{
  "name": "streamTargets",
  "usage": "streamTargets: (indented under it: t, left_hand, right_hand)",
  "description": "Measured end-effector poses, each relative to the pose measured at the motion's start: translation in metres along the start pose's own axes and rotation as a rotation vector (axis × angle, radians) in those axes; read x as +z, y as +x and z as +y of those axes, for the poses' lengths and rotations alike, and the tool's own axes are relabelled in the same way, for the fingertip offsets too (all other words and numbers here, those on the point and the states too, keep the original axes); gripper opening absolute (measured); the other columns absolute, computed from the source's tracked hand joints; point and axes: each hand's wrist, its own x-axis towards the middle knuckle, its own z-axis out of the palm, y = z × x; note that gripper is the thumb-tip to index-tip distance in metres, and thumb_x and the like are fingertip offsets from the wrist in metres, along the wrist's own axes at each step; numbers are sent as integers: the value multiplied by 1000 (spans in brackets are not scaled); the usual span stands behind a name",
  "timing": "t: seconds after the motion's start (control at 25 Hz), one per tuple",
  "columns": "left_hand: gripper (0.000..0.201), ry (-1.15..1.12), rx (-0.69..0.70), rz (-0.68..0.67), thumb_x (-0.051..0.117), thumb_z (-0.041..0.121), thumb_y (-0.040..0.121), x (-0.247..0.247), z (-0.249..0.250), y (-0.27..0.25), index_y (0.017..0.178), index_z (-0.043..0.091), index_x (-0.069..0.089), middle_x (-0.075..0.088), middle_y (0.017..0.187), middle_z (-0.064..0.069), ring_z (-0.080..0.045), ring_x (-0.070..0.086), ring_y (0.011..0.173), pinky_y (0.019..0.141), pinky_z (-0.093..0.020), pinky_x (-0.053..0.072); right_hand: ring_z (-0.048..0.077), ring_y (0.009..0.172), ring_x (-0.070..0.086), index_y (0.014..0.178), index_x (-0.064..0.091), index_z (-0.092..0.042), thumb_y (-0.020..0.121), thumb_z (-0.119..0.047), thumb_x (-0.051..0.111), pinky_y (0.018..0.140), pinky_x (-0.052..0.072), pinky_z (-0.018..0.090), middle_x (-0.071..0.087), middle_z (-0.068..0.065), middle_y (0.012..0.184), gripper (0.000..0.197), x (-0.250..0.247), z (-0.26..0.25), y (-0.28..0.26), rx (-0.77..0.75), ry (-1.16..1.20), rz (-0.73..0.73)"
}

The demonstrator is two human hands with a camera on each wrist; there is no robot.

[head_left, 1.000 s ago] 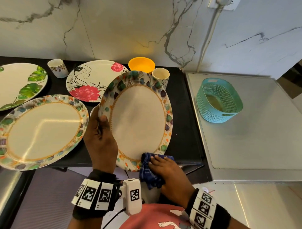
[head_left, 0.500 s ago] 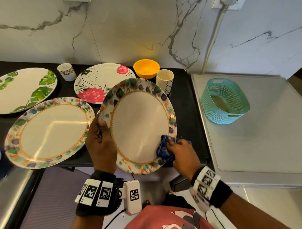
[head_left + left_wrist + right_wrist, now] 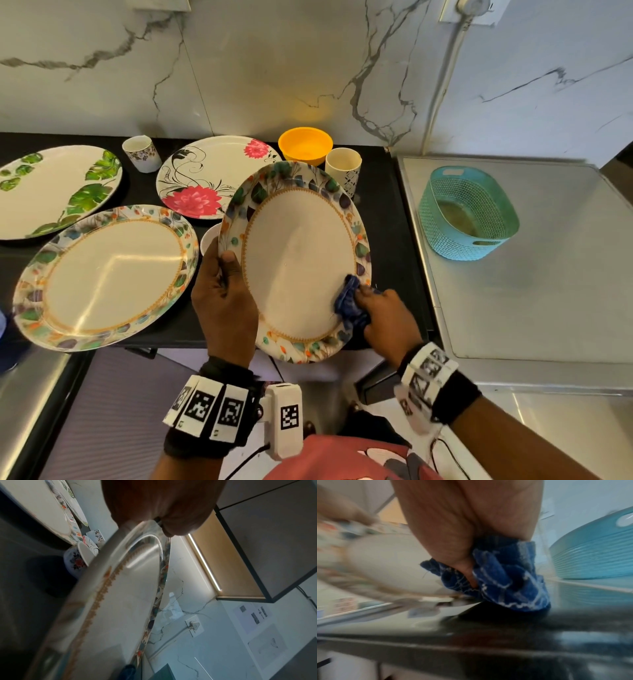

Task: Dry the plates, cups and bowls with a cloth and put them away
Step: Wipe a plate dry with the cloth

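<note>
My left hand (image 3: 222, 291) grips the left rim of a leaf-bordered plate (image 3: 298, 260), held tilted above the black counter's front edge; the same plate (image 3: 120, 601) fills the left wrist view. My right hand (image 3: 383, 318) holds a bunched blue cloth (image 3: 349, 301) against the plate's lower right inner face, and the cloth (image 3: 505, 577) shows clearly in the right wrist view. A matching plate (image 3: 106, 277) lies on the counter to the left. Behind stand a red-flower plate (image 3: 205, 181), a green-leaf plate (image 3: 54, 192), two cups (image 3: 141, 153) (image 3: 343, 169) and an orange bowl (image 3: 305, 145).
A teal basket (image 3: 467, 212) sits on the steel surface (image 3: 548, 291) to the right. A small flowered bowl (image 3: 75, 559) stands behind the held plate. The marble wall with a socket and cable (image 3: 442, 85) closes the back.
My right hand has slid the cloth from the plate's bottom edge up along its right side. The plate has tilted slightly; the left hand keeps its grip.
</note>
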Motion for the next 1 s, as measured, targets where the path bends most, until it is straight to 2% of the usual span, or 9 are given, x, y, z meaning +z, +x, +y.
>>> streamTargets:
  t: [0.12, 0.28, 0.36, 0.44, 0.52, 0.6, 0.76, 0.88, 1.0]
  left_hand:
    - [45, -66, -14, -13, 44, 36, 96, 2, 6, -7, 135, 15, 54, 63, 115, 9, -2, 61, 104, 85, -18, 54]
    - [33, -113, -33, 26, 42, 22, 103, 7, 5, -8, 133, 15, 54, 60, 110, 18, 14, 59, 96, 78, -7, 50]
    - [33, -143, -59, 24, 43, 23, 103, 8, 6, -7, 133, 16, 55, 62, 111, 14, 9, 61, 96, 79, -10, 51]
    - [35, -183, -100, -2, 43, 25, 102, 9, 7, -6, 134, 17, 56, 65, 116, 7, -2, 64, 101, 82, -17, 54]
    - [32, -230, -142, -30, 43, 26, 102, 8, 8, -4, 131, 23, 57, 67, 119, 4, -10, 65, 106, 84, -25, 56]
    - [27, -259, -153, -58, 43, 28, 102, 6, 9, -2, 122, 33, 59, 68, 117, 8, -11, 66, 107, 84, -30, 56]
    - [26, -285, -117, -140, 40, 28, 102, 6, 15, -7, 119, 36, 57, 67, 112, 16, -2, 66, 102, 76, -19, 55]
    - [41, -310, -83, -209, 42, 36, 96, 14, 26, -16, 131, 21, 57, 66, 123, 4, -8, 63, 111, 83, -22, 54]
    - [42, -392, -166, -202, 44, 42, 91, 18, 28, -15, 122, 19, 62, 69, 117, 0, -20, 64, 114, 96, -39, 53]
  right_hand:
    - [28, 106, 48, 131, 58, -20, 81, -11, 57, 90, 45, 37, 53, -4, 140, 51, -10, 6, 4, -1, 46, 63]
    - [30, 114, 50, 128, 62, -12, 67, -14, 49, 97, 44, 45, 56, 3, 137, 63, -5, -30, -51, -151, 265, -31]
    - [19, 121, 45, 133, 57, -17, 70, -16, 50, 104, 39, 38, 49, -10, 141, 64, 4, -43, -72, -287, 291, -68]
    - [5, 125, 39, 137, 53, -25, 78, -16, 53, 110, 34, 31, 42, -21, 139, 60, 2, -42, -74, -291, 397, -69]
    - [0, 123, 48, 132, 54, -31, 82, -9, 55, 107, 42, 33, 53, -17, 134, 55, -11, -37, -70, -224, 626, 43]
    - [1, 120, 55, 133, 53, -27, 86, -11, 53, 102, 48, 32, 60, -9, 129, 49, -31, -35, -58, -236, 759, 217]
    - [15, 131, 48, 138, 50, -11, 89, -15, 54, 109, 39, 31, 51, 3, 142, 50, -75, -63, -9, -384, 594, 459]
    - [18, 141, 32, 145, 40, -12, 86, -8, 54, 113, 26, 24, 34, 1, 153, 61, -80, -90, 19, -440, 460, 356]
    - [15, 147, 15, 146, 34, -14, 86, -3, 57, 118, 12, 21, 24, -4, 154, 65, -53, -90, 4, -610, 418, 213]
